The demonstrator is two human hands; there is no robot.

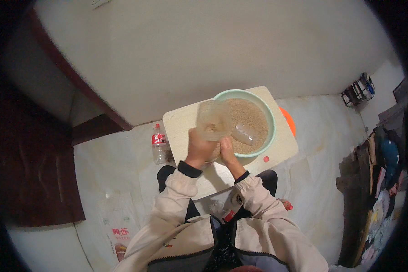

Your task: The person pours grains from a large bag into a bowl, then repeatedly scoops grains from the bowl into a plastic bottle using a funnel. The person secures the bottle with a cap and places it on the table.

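My left hand [202, 146] and my right hand [227, 149] are close together over the small table, left of the basin. Above my fingers stands a blurred, see-through plastic container [213, 119], wide at the top, with something grain-coloured in its lower part; its lower end is hidden by my hands. A pale green basin [271, 136] full of tan grain [245, 110] rests on the table beside them. On the grain lies a clear plastic cup or cut bottle piece [245, 134]. Which hand bears the container's weight is not plain, but both touch it or what is under it.
The cream table [180, 119] stands by the wall. Left of it on the floor is a plastic bottle with a red cap [159, 144]. An orange round object [288, 120] shows behind the table. More bottles [228, 215] lie between my legs, and a printed plastic bag [119, 231] lies lower left.
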